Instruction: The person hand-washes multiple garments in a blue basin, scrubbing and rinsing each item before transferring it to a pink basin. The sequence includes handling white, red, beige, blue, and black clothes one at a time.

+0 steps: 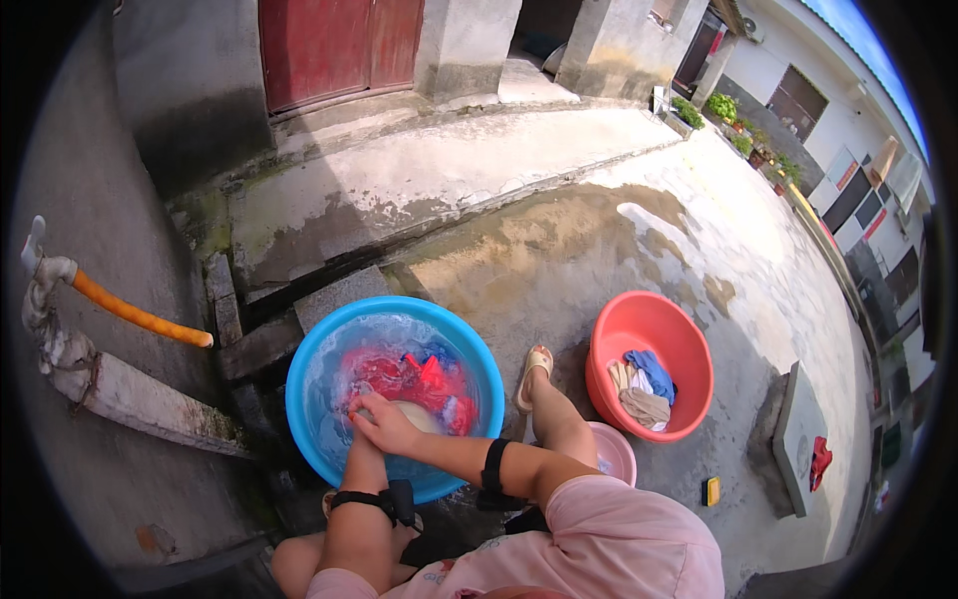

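Observation:
A large blue plastic basin (pixel 299 367) of sudsy water stands before me. Red and blue cloth (pixel 430 374) lies soaking in it, partly above the surface. My right hand (pixel 389 425) crosses over and wraps around my left wrist above the water. My left forearm (pixel 363 460) reaches down into the basin; the left hand is mostly hidden under the right hand and the water. Beside the wrists, a pale rounded thing (pixel 420 414) shows in the water; I cannot tell what it is. Black straps with small devices circle both forearms.
A red plastic basin (pixel 644 322) at right holds crumpled clothes (pixel 647 385). A pink basin (pixel 617 449) sits close by it. A yellow-and-black object (pixel 711 492) lies on the concrete near a slab (pixel 793 442). At left, an orange hose (pixel 142 314) hangs from a tap (pixel 45 273).

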`<state>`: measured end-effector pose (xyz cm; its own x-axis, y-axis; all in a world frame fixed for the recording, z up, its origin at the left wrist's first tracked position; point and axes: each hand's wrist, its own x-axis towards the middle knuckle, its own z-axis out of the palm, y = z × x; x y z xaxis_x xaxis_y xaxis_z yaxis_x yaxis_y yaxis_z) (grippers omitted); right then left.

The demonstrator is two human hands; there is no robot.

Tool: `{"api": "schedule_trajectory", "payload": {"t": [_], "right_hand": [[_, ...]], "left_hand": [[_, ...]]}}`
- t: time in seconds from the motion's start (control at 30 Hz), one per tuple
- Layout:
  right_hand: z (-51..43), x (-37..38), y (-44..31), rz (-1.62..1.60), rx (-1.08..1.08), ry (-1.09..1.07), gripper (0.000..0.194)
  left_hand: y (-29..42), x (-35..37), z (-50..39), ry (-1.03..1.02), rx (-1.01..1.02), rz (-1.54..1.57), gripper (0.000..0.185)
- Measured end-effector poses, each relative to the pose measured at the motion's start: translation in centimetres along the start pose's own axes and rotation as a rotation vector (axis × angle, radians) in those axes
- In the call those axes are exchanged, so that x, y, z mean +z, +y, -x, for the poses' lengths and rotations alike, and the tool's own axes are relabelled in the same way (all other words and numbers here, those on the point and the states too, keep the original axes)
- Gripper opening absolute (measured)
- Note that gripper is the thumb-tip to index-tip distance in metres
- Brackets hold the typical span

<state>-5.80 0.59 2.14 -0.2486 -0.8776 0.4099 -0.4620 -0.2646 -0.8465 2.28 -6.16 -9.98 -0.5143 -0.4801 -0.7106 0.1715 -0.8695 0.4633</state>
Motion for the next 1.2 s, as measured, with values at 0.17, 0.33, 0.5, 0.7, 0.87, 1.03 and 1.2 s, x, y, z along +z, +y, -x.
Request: {"api": "schedule_trajectory", "payload": {"t": [0.17,0.33,0.5,0.7,0.87,1.03,1.2], "right_hand": [[0.7,-0.9,4.6,0.344,0.352,-0.046,0.026],[3.7,-5.5,11.9,0.404,0.786,-0.033,0.039],[6.0,-4.3,11.1,0.055,0.912,0.256,0.061],[3.1,1.6,3.3,-0.086,0.531,-0.104,0.052],[1.7,2.3,-3.2,0.016,0.286,-0.259,0.019],[0.9,1.8,-1.1,0.512,0.226,-0.420,0.031],[1.1,-1.1,7.9,0.647,0.719,-0.434,0.046]], "left_hand": [[0.2,0.1,-1.0,0.219,0.180,-0.215,0.026],[1.9,1.4,2.2,0.541,0.480,-0.184,0.044],[2.5,3.5,5.1,0.591,0.191,-0.331,0.053],[3.7,3.5,5.8,0.153,-0.195,0.214,0.064],[4.6,-1.5,4.1,0.064,-0.272,0.348,0.057],[0.3,-1.5,1.7,0.096,-0.029,0.136,0.051],[-0.4,1.1,2.3,0.171,0.079,-0.037,0.048]]}}
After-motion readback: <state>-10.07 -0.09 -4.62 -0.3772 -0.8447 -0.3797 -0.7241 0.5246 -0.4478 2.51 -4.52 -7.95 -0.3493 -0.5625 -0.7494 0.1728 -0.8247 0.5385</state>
